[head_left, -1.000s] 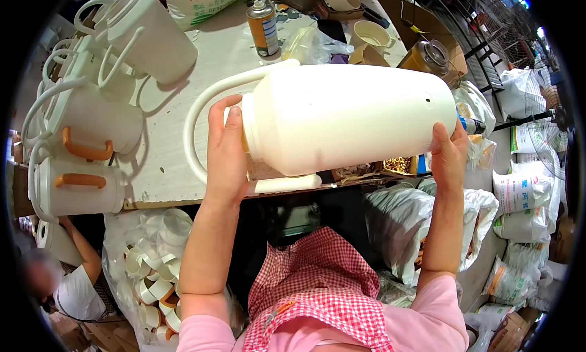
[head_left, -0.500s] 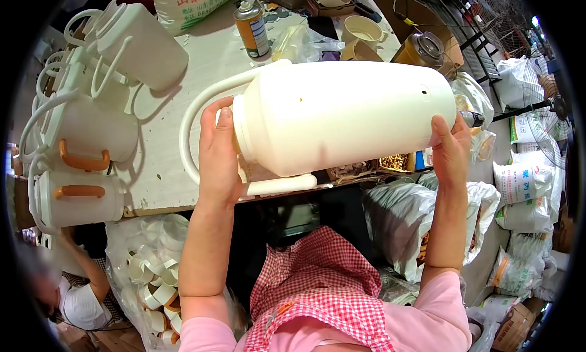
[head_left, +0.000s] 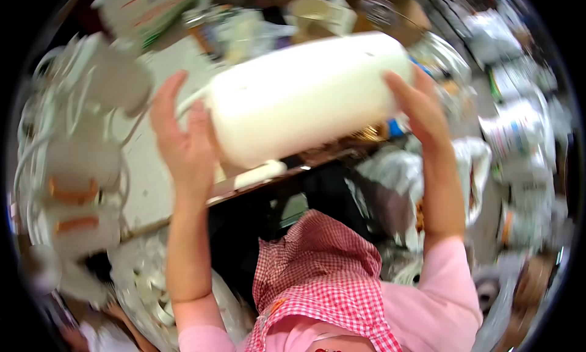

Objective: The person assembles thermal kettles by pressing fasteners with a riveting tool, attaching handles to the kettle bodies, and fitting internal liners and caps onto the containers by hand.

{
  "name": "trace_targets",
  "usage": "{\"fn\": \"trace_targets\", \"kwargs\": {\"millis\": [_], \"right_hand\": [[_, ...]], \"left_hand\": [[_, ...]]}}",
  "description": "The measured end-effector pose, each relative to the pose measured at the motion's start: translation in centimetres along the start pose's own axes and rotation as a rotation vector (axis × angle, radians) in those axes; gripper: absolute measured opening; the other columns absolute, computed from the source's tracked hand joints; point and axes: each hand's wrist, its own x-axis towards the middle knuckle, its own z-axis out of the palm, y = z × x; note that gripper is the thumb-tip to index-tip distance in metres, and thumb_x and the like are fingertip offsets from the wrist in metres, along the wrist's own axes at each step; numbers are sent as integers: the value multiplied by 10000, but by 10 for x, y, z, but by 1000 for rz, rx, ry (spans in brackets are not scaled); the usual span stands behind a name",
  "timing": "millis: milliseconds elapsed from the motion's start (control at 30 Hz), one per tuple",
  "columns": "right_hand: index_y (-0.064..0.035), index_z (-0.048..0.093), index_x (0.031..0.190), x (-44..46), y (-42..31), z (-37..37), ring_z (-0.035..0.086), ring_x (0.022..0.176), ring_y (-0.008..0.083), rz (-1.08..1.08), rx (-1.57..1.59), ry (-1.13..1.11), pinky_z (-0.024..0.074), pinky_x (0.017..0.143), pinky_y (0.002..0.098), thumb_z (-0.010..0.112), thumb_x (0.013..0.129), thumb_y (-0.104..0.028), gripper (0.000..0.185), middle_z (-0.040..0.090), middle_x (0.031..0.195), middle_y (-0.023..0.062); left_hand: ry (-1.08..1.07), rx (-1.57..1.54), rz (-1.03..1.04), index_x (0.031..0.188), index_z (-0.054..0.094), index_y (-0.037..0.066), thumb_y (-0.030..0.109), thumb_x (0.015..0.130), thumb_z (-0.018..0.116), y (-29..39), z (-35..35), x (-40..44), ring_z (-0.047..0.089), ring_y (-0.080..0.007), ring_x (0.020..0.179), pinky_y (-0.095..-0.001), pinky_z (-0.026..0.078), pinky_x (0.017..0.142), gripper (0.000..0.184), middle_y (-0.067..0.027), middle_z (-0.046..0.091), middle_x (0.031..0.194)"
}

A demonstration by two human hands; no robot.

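Note:
A large white cylindrical jug [head_left: 311, 99] is held lengthwise above the table's near edge, its right end higher, and motion blurs it. My left hand [head_left: 186, 138] is at its left end, thumb and fingers parted around that end; the exact contact is blurred. My right hand [head_left: 418, 105] grips the right end, with the thumb on the near side. Part of a white curved handle [head_left: 192, 102] shows by my left fingers, and another white handle part [head_left: 259, 174] shows below the jug.
White jugs with orange handles [head_left: 76, 224] stand at the left of the table [head_left: 152, 187]. A spray can [head_left: 201, 32], clear plastic and a cream cup [head_left: 311, 13] lie beyond. Bags of parts [head_left: 143, 279] hang below. Part of another person [head_left: 107, 337] shows lower left.
The view has shifted and blurred. The jug has tilted, its right end rising, and both hands have moved up and left in view. The fingers of my left hand are spread wider.

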Motion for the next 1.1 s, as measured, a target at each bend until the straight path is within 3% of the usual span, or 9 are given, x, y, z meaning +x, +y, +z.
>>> {"fn": "trace_targets", "kwargs": {"millis": [100, 133, 233, 367, 533, 633, 767, 967, 1100], "right_hand": [[14, 669, 1126, -1, 0, -5, 686, 759, 131, -25, -38, 64, 563, 673, 300, 757, 892, -232, 350, 722, 914, 76], [1, 647, 1078, -2, 16, -13, 665, 789, 93, -87, -266, 200, 545, 710, 255, 752, 912, -211, 289, 712, 957, 32], [-14, 634, 980, -80, 44, -29, 647, 764, 129, -501, -270, 618, 524, 724, 285, 735, 919, -191, 213, 695, 818, 67], [-11, 639, 911, -234, 146, -87, 611, 723, 113, 50, -418, 607, 506, 692, 293, 658, 969, -190, 189, 667, 757, 58], [-13, 693, 962, -319, 247, -215, 678, 746, 229, 450, -668, 1153, 525, 711, 362, 642, 938, -176, 172, 717, 815, 101], [-5, 687, 1060, -286, 285, -242, 662, 957, 417, 559, -994, 836, 504, 861, 494, 597, 912, -162, 234, 714, 1000, 208], [-70, 564, 1312, -229, 374, -260, 543, 1239, 386, 654, -1150, 760, 441, 1033, 477, 669, 879, -242, 477, 582, 1334, 210], [-58, 508, 1368, -258, 348, -274, 528, 1220, 416, 661, -1150, 512, 436, 1045, 474, 766, 796, -312, 677, 557, 1321, 262], [-74, 456, 1423, -229, 316, -270, 479, 1311, 354, 975, -1246, 397, 413, 1088, 457, 725, 833, -366, 711, 538, 1368, 201]], "left_hand": [[-361, 100, 127, 1339, 625, 74, 267, 970, 652, 21, 21, 22, 542, -246, 1281, -362, 377, 1098, 418, -130, 613, 1360], [-366, -92, -73, 1282, 645, 31, 243, 947, 678, 20, 28, 24, 595, -255, 1196, -361, 430, 1048, 398, -135, 658, 1267], [-406, -200, -120, 1356, 607, 43, 225, 985, 645, 13, 26, 24, 553, -204, 1254, -332, 417, 1065, 415, -108, 604, 1369], [-466, -246, -201, 1388, 574, 29, 255, 1028, 574, 6, 24, 27, 593, -185, 1178, -311, 466, 996, 425, -111, 616, 1338], [-481, -219, -184, 1415, 547, 39, 291, 1048, 527, 7, 25, 28, 579, -195, 1206, -320, 460, 1013, 446, -110, 583, 1381], [-486, -116, -95, 1428, 536, 47, 295, 1061, 498, -9, 19, 35, 568, -197, 1225, -329, 453, 1028, 444, -108, 566, 1409], [-512, -117, -117, 1443, 516, 46, 312, 1070, 484, -9, 15, 35, 563, -199, 1234, -332, 449, 1036, 459, -114, 564, 1415], [-513, -179, -119, 1441, 509, 34, 314, 1075, 474, -20, 14, 36, 560, -203, 1237, -336, 443, 1045, 461, -117, 561, 1411], [-498, -200, -137, 1449, 498, 31, 308, 1077, 472, -24, 15, 36, 558, -204, 1238, -333, 442, 1044, 465, -119, 561, 1410]]}}
